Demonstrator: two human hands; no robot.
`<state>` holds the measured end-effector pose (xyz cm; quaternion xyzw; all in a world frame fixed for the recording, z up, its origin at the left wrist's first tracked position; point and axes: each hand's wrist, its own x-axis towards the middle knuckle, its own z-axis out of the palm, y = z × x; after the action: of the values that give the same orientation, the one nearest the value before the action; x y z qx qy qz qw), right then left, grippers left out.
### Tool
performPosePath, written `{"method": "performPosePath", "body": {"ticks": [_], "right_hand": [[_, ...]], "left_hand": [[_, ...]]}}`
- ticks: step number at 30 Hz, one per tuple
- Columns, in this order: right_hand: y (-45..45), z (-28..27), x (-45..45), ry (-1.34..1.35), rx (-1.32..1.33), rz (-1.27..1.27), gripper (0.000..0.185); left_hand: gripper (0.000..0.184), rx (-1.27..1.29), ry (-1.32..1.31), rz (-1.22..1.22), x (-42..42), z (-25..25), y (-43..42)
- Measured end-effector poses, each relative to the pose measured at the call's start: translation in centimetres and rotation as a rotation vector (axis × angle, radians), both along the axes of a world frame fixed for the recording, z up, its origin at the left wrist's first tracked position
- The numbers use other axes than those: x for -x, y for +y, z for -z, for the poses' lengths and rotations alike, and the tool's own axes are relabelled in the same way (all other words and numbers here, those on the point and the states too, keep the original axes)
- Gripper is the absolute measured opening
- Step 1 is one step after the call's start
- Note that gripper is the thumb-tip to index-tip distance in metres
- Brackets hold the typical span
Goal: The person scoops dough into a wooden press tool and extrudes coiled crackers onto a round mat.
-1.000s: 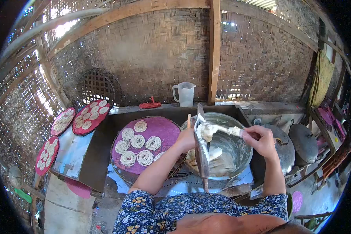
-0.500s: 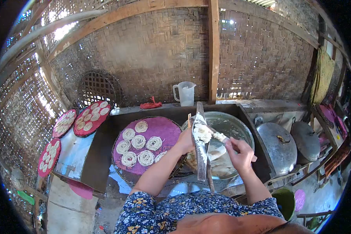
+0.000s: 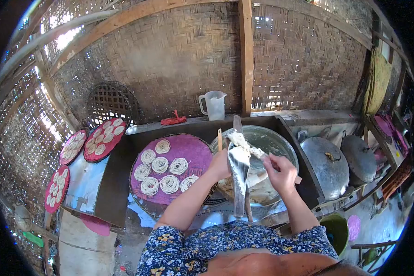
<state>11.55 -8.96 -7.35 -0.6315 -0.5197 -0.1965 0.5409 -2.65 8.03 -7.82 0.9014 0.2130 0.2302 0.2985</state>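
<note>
Here, at the centre, my left hand (image 3: 221, 163) grips a wooden tool (image 3: 239, 181) bearing white dough (image 3: 240, 152); my right hand's (image 3: 282, 174) fingers pinch a dough-coated stick (image 3: 257, 153).

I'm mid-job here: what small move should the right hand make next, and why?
I'd ease the right hand toward the long holder, wiping the stick against the dough. Pale dough clings to the stick's near end, the heap sits at the holder's upper part, and the left hand grips the holder over the basin.
</note>
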Motion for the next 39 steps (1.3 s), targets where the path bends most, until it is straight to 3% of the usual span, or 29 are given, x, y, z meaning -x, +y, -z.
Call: {"method": "performPosePath", "body": {"ticks": [3, 5, 7, 9, 10, 13, 14, 15, 17, 20, 23, 25, 27, 28, 29, 31, 33, 37, 38, 39], "right_hand": [[-0.7, 0.3, 1.3, -0.117, 0.006, -0.012, 0.02], [-2.0, 0.8, 1.8, 0.012, 0.105, -0.182, 0.02], [-3.8, -0.8, 2.7, 0.295, 0.281, -0.379, 0.021], [-3.9, -0.1, 0.4, 0.446, 0.286, -0.481, 0.021], [-4.2, 0.1, -1.0, 0.521, 0.29, -0.532, 0.021], [-4.8, -1.8, -3.2, 0.388, 0.351, -0.12, 0.018], [-5.0, -2.1, -3.5, 0.28, 0.373, 0.04, 0.019], [-4.8, -1.8, -3.7, 0.43, 0.325, -0.04, 0.021], [-4.0, -1.9, -3.1, 0.472, 0.279, -0.174, 0.022], [-2.3, -3.5, -1.0, 0.329, 0.228, -0.15, 0.023], [-0.1, -2.8, -1.1, 0.144, 0.099, -0.175, 0.021], [0.4, -2.6, -1.1, 0.006, 0.067, -0.173, 0.02], [-0.2, -2.1, -1.2, -0.026, 0.106, -0.214, 0.02], [-0.6, -1.9, -1.3, -0.046, 0.126, -0.237, 0.019], [-1.2, -2.1, -1.2, -0.013, 0.153, -0.276, 0.019], [-1.9, -2.5, -1.6, 0.161, 0.218, -0.352, 0.019], [-2.3, -2.3, -2.9, 0.337, 0.26, -0.388, 0.017], [-1.7, -1.9, -5.6, 0.532, 0.095, -0.444, 0.019], [-1.6, -1.9, -5.7, 0.577, 0.099, -0.476, 0.02], [-1.4, -1.9, -5.6, 0.577, 0.12, -0.518, 0.022]], "left_hand": [[0.018, 0.048, -0.213, 0.007, 0.5, 1.3, 0.3], [0.016, 0.455, -0.304, 0.01, -0.6, 5.8, 4.9], [0.022, 0.764, -0.422, 0.071, 0.2, 4.5, 5.1], [0.03, 1.037, -0.522, 0.161, 1.2, 2.1, 4.2], [0.031, 1.29, -0.574, 0.2, 2.1, 0.2, 2.6], [0.023, 0.794, -0.401, 0.221, 3.5, 1.5, 4.9], [0.024, 0.802, -0.413, 0.243, 3.7, 1.4, 5.1], [0.026, 0.811, -0.426, 0.265, 3.9, 1.2, 5.3], [0.029, 0.76, -0.417, 0.359, 4.2, 1.5, 5.7], [0.027, 1.362, -0.434, 0.26, 3.7, -0.8, 2.9], [0.037, 0.794, -0.313, 0.372, 3.3, -0.9, 1.3], [0.036, 0.882, -0.322, 0.336, 3.3, -1.2, 1.4], [0.037, 1.222, -0.332, 0.334, 3.8, -2.4, 1.2], [0.039, 0.991, -0.381, 0.354, 2.8, 0.4, 3.8], [0.041, 0.759, -0.424, 0.369, 1.7, -0.1, 4.6], [0.046, 0.687, -0.417, 0.204, 3.0, -0.1, 5.2], [0.05, 0.588, -0.428, 0.09, 4.2, -4.0, 2.8], [0.066, 0.822, -0.722, 0.494, 7.1, -4.4, 4.9], [0.059, 0.708, -0.805, 0.572, 7.5, -5.7, 3.9], [0.064, 0.757, -0.834, 0.61, 7.9, -5.3, 4.7]]}}
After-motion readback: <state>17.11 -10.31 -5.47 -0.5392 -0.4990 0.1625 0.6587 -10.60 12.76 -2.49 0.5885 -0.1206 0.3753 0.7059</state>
